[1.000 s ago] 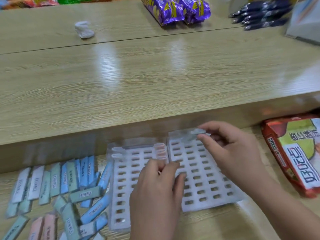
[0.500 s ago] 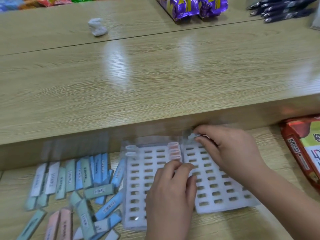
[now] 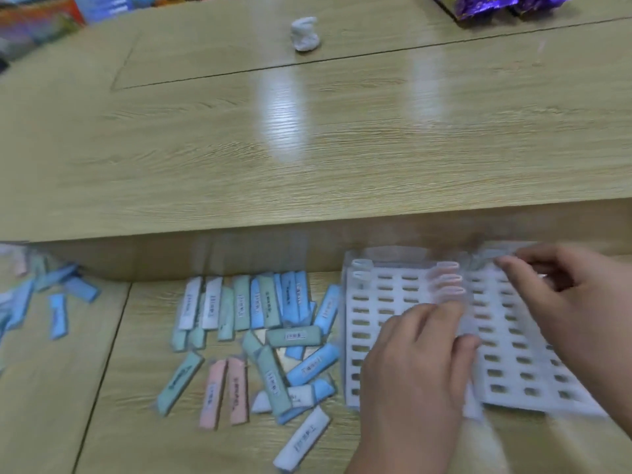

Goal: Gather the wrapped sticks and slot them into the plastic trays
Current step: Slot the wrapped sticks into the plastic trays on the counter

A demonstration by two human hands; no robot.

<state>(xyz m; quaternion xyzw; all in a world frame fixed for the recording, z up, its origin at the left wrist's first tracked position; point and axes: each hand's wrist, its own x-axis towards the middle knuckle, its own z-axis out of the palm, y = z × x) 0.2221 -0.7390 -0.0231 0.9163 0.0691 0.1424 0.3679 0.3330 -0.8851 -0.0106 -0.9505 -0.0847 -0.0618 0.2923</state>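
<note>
Two white slotted plastic trays lie side by side at the right: a left tray (image 3: 386,302) and a right tray (image 3: 513,364). A few wrapped sticks stand in the left tray's top rows (image 3: 448,278). My left hand (image 3: 417,364) rests on the trays where they meet, fingertips pressing down. At the right tray's top left corner, my right hand (image 3: 564,302) pinches a pale wrapped stick (image 3: 485,260), which is blurred. A loose pile of blue, green, white and pink wrapped sticks (image 3: 260,323) lies to the left of the trays.
A second scatter of blue sticks (image 3: 51,295) lies at the far left. Behind the work surface rises a higher wooden table top (image 3: 307,148) with a crumpled white wad (image 3: 305,34), purple packets (image 3: 496,3) and colourful boxes (image 3: 34,18).
The view has swung left, so the trays and hands now sit at the right and the red packet is out of sight. Both hands keep their places on the trays.
</note>
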